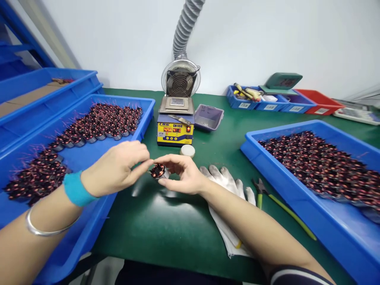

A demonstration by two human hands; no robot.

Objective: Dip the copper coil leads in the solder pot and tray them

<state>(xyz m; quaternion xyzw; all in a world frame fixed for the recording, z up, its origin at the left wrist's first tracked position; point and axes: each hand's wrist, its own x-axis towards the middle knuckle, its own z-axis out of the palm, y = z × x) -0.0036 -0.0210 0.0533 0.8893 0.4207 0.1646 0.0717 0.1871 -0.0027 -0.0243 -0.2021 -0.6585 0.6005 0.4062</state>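
Between the thumb and fingers of my right hand (185, 174) is a small round motor stator (158, 171), with black top, copper windings and a silver-grey side. My left hand (120, 166) is closed in a pinch at the stator's left edge; what lies between those fingertips is too small to make out. To the left, a blue tray (89, 152) holds many similar stators (101, 122) with thin reddish wires standing up. Another blue tray (276, 166) on the right holds densely packed stators (314, 162).
Ahead stands a yellow-and-blue solder pot (175, 128) under a grey exhaust hose (187, 27). A white lid (187, 151) and purple-grey bin (208, 117) are beside it. White gloves (225, 182) and green-handled cutters (279, 202) lie at right; small blue bins (243, 103) stand behind.
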